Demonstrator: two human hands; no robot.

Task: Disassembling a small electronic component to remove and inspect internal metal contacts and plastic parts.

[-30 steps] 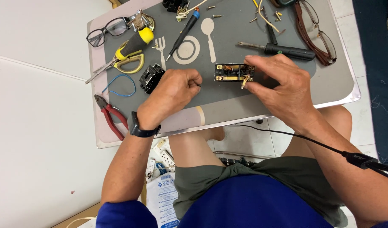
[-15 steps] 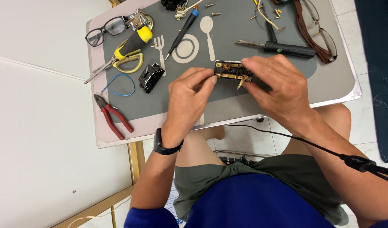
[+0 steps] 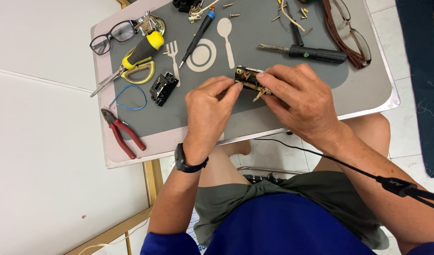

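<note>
Two hands meet over the grey tray (image 3: 368, 85). The right hand (image 3: 299, 101) grips a small black-and-brass switch block (image 3: 247, 79), fingers closed round it just above the tray's middle. Its long axis runs left to right, tilting slightly down to the right. The left hand (image 3: 210, 106) pinches its left end.

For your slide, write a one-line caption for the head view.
Both hands, left hand and right hand, grip a small black-and-brass electrical switch module above a grey tool-strewn tray.
</note>
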